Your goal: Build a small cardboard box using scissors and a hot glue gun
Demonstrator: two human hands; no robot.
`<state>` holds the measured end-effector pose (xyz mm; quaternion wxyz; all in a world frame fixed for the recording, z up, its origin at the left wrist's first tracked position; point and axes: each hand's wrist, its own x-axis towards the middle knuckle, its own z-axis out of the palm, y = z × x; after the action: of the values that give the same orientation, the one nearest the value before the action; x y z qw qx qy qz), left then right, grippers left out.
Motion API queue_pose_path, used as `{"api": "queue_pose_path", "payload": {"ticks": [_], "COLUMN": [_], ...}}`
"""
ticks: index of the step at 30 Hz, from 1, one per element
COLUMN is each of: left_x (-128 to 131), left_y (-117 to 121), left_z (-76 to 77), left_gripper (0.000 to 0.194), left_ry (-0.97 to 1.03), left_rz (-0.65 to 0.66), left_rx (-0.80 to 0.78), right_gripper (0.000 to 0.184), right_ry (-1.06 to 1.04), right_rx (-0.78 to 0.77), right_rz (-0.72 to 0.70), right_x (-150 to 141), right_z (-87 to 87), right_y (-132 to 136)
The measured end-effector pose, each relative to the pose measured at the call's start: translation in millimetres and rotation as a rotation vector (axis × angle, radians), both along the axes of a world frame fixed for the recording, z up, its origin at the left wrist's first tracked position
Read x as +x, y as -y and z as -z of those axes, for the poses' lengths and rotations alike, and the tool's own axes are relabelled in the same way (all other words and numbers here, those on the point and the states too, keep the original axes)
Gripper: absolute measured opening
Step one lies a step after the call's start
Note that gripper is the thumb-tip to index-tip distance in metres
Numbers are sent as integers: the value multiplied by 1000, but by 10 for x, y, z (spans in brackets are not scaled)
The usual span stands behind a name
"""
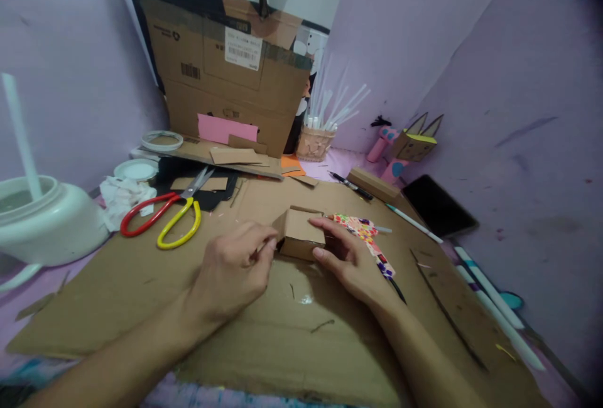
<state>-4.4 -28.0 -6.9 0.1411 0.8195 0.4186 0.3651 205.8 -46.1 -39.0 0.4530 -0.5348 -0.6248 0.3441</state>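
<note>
A small cardboard box (301, 227) sits on the large cardboard sheet (264, 345) in front of me. A flap stands out on its left side. My left hand (240, 260) has thumb and fingers pinched together at that flap. My right hand (351, 257) grips the box from the right, with the index finger on its top and the thumb low on the near side. Just beyond the right hand lies a glue gun (355, 226) in a colourful pattern, partly hidden, with a clear stick poking out and a black cord.
Scissors (181, 207) with red and yellow handles lie at left, beside a white pot (56, 226). Cardboard pieces (235, 155) and a holder of white sticks (315, 143) stand at the back. A pen (351, 186), a marker (414, 223) and a phone (438, 204) lie right.
</note>
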Motion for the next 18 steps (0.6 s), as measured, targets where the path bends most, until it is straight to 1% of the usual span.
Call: {"api": "queue_pose_path", "payload": {"ticks": [1, 3, 7, 11, 18], "left_x": [-6, -2, 36, 67, 42], "left_y": [-36, -112, -230, -292, -337], "left_z": [-1, 28, 145, 213, 213], "left_gripper": [21, 28, 31, 32, 36], "left_ry": [33, 47, -7, -21, -126], "left_rz": [44, 111, 189, 229, 276], "left_rx": [44, 71, 14, -13, 69], "right_gripper": [42, 42, 43, 44, 44], "right_ry": [-17, -41, -39, -47, -52], "right_rx": [-13, -29, -15, -12, -51], "right_rz": [-8, -23, -20, -28, -45], "right_x": [1, 0, -3, 1, -2], "right_z": [-2, -12, -32, -33, -34], "right_y": [-1, 0, 2, -4, 3]}}
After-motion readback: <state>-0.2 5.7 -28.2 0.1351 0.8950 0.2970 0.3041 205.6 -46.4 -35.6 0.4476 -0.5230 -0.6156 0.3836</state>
